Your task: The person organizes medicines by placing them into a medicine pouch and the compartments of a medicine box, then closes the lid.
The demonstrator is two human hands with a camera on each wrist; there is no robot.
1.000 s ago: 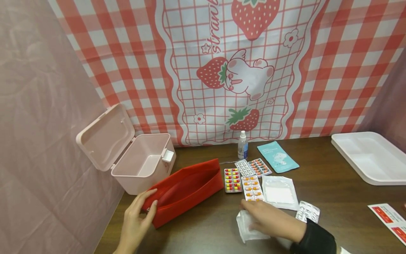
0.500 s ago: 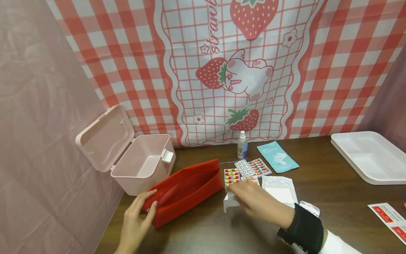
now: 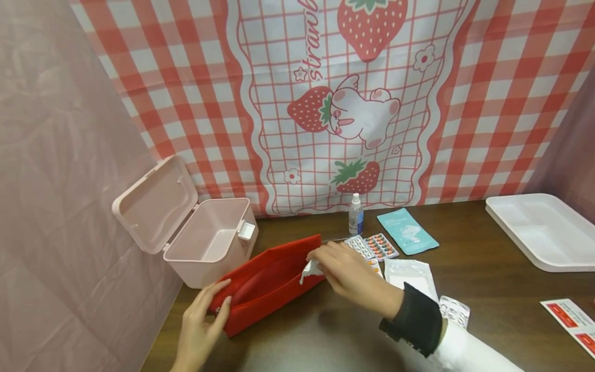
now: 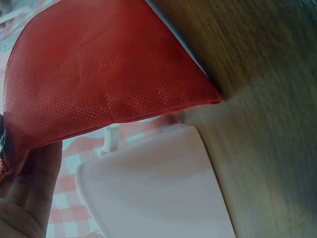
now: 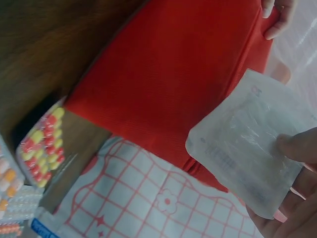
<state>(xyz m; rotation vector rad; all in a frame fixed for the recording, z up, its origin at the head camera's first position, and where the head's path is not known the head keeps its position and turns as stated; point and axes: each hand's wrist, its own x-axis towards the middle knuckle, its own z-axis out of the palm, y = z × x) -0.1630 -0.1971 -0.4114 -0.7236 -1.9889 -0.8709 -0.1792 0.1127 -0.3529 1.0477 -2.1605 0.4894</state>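
Here you are, right at the mouth of the red pouch [image 3: 260, 307]! Your right grip [image 3: 353, 276] is clamped on a thin white packet [image 5: 240, 144], thumb on one face and fingers behind it, and the packet hangs over the pouch's right end. Whether it touches the fabric, I can't tell. Your left grip [image 3: 201, 314] is clamped too, thumb and fingers pinching the pouch's near-left corner, with the pouch sitting on the surface [image 3: 302, 349] and its mouth gaping upward.

The step in hand looks like loading that packet into the pouch. The next move seems to call for tipping the packet's free edge down between the two walls, sliding it well in, then letting go; keep that left pinch firm so the mouth doesn't fold.

Just past the pouch's right end lies a red-and-yellow blister pack [image 5: 43, 144], partly masked by your arm in the head view, so mind your knuckles there. The pink box [image 3: 204, 269] stands behind, lid up.
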